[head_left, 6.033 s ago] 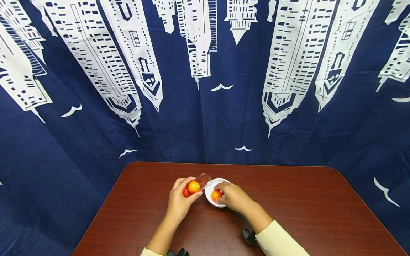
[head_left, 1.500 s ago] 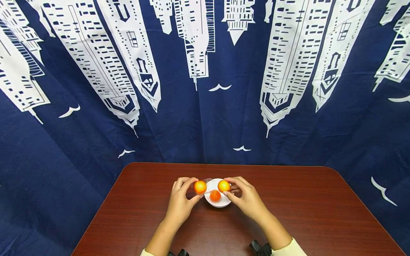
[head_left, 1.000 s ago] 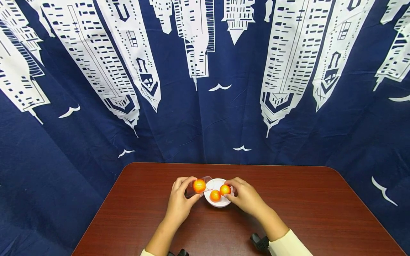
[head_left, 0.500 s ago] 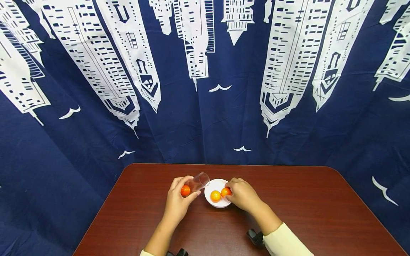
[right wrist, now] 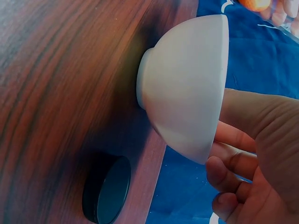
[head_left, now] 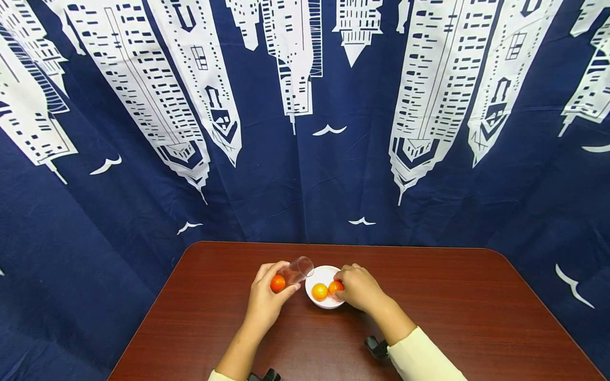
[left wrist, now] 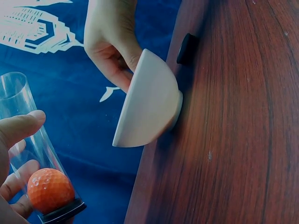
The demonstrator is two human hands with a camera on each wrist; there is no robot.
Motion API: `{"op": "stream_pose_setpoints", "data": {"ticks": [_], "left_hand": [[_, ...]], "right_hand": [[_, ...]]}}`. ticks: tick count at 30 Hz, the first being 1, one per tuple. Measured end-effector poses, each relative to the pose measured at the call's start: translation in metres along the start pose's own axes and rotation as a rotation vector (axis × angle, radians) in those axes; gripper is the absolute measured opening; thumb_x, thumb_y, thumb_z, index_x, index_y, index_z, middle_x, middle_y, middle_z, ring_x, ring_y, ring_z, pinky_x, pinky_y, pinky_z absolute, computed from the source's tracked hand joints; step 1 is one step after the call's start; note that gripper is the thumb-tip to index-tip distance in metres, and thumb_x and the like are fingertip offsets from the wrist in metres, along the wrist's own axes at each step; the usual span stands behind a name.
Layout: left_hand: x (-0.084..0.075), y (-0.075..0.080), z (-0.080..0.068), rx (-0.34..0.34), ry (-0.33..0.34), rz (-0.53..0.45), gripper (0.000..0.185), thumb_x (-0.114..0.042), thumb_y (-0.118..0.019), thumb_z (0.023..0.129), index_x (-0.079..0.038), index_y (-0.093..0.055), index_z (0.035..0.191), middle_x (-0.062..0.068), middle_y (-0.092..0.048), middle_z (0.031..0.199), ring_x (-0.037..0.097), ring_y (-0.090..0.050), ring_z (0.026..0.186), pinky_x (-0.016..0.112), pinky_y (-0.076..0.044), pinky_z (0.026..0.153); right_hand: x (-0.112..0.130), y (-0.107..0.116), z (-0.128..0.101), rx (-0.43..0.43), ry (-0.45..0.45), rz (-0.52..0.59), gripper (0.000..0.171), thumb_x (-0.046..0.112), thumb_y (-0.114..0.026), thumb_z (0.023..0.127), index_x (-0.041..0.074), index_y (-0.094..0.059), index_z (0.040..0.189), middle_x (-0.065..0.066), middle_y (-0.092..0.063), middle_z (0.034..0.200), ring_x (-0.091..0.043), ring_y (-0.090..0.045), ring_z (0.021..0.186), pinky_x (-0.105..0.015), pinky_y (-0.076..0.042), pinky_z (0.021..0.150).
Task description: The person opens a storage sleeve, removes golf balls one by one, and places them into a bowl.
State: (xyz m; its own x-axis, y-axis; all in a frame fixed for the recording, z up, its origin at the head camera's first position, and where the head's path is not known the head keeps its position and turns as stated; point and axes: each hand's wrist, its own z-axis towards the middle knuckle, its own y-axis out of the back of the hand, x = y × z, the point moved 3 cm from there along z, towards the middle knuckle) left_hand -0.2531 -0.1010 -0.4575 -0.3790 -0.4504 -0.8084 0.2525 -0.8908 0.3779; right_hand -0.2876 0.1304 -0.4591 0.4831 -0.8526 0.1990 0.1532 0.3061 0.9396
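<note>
My left hand [head_left: 265,301] grips a clear tube [head_left: 294,271], fingers and thumb curled round it. The tube is tilted, its open mouth pointing up and toward the bowl [head_left: 316,278], its black-capped bottom low in my palm. One orange ball [head_left: 277,283] sits at the bottom of the tube, against the cap; the left wrist view shows the same ball [left wrist: 50,190] resting on the black cap, with my fingers [left wrist: 21,129] wrapped round the clear wall [left wrist: 18,103].

My right hand [head_left: 361,289] is at the right edge of the white bowl, fingers curled down over the rim and onto a second orange ball [head_left: 335,287] that lies inside. I cannot tell whether the fingers actually pinch this ball or only rest on it. A third ball [head_left: 319,291] lies free in the bowl, just beside the second, toward the left. From the right wrist, my fingers [right wrist: 236,163] sit behind the rim of the bowl [right wrist: 187,84], which stands on its foot on the brown table [head_left: 452,307].

The tube's mouth is just beside the bowl's left rim, not touching it as far as I see. A black cap [right wrist: 107,189] lies on the table near the bowl, on my side. Behind the table hangs a blue curtain [head_left: 305,174] printed with white towers.
</note>
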Motion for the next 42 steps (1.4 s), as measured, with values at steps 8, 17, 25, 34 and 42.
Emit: {"op": "stream_pose_setpoints", "data": {"ticks": [8, 17, 25, 34, 42], "left_hand": [[-0.001, -0.001, 0.0, -0.001, -0.012, 0.015, 0.051, -0.017, -0.091, 0.073, -0.024, -0.07, 0.119, -0.001, -0.063, 0.117, 0.017, -0.064, 0.106, 0.031, -0.057, 0.09], [-0.007, 0.001, -0.002, -0.019, -0.054, 0.091, 0.052, -0.016, -0.092, 0.072, -0.023, -0.071, 0.119, -0.001, -0.063, 0.117, 0.019, -0.061, 0.111, 0.041, -0.053, 0.097], [-0.013, 0.0, -0.005, -0.056, -0.188, 0.235, 0.055, -0.018, -0.093, 0.071, -0.019, -0.071, 0.121, 0.0, -0.062, 0.115, 0.017, -0.057, 0.106, 0.035, -0.054, 0.087], [-0.017, -0.004, -0.005, -0.068, -0.259, 0.324, 0.058, -0.016, -0.094, 0.07, -0.022, -0.07, 0.122, -0.001, -0.062, 0.115, 0.019, -0.056, 0.106, 0.038, -0.05, 0.088], [-0.023, -0.008, -0.006, -0.06, -0.351, 0.44, 0.058, -0.016, -0.094, 0.069, -0.02, -0.07, 0.122, 0.001, -0.062, 0.119, 0.024, -0.055, 0.115, 0.046, -0.044, 0.098]], "right_hand": [[0.0, 0.003, -0.003, -0.018, -0.036, 0.04, 0.036, 0.017, -0.09, 0.071, 0.004, -0.076, 0.102, -0.007, -0.073, 0.096, -0.025, -0.059, 0.086, -0.042, -0.05, 0.087], [-0.005, 0.008, -0.009, -0.185, -0.036, 0.203, 0.028, 0.017, -0.084, 0.08, 0.009, -0.075, 0.105, -0.002, -0.072, 0.099, -0.019, -0.062, 0.092, -0.04, -0.052, 0.086], [-0.009, 0.01, -0.021, -0.293, -0.027, 0.337, 0.032, 0.014, -0.083, 0.083, 0.008, -0.073, 0.113, -0.004, -0.07, 0.101, -0.021, -0.062, 0.088, -0.032, -0.053, 0.079], [-0.008, 0.009, -0.034, -0.375, -0.046, 0.564, 0.039, 0.009, -0.079, 0.087, 0.009, -0.068, 0.124, -0.011, -0.067, 0.11, -0.013, -0.064, 0.085, -0.032, -0.058, 0.075], [-0.001, 0.011, -0.041, -0.381, -0.019, 0.709, 0.04, 0.012, -0.076, 0.091, 0.015, -0.066, 0.129, -0.01, -0.068, 0.114, -0.01, -0.066, 0.09, -0.025, -0.058, 0.076]]}}
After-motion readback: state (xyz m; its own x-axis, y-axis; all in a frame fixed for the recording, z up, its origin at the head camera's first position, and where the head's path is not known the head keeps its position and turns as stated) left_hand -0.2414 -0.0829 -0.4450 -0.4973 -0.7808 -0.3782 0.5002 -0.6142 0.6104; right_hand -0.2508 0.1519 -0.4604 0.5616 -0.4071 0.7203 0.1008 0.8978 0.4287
